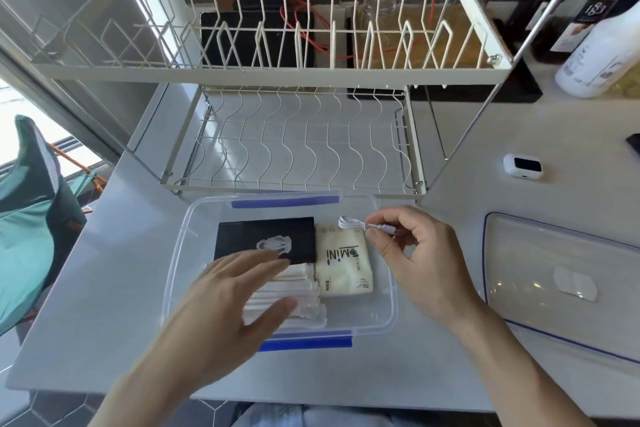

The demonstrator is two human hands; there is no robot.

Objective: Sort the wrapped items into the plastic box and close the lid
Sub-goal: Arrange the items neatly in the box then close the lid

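Observation:
A clear plastic box with blue clips stands open on the white counter in front of me. Inside lie a black flat packet with a small coiled white item on it, a cream tissue pack marked MINI, and several white wrapped sticks. My left hand hovers flat over the sticks, fingers spread, holding nothing. My right hand pinches a small wrapped white cable above the box's far right part. The clear lid lies flat on the counter to the right.
A two-tier white wire dish rack stands right behind the box. A small white case and a white bottle sit at the right. A teal chair is beyond the counter's left edge.

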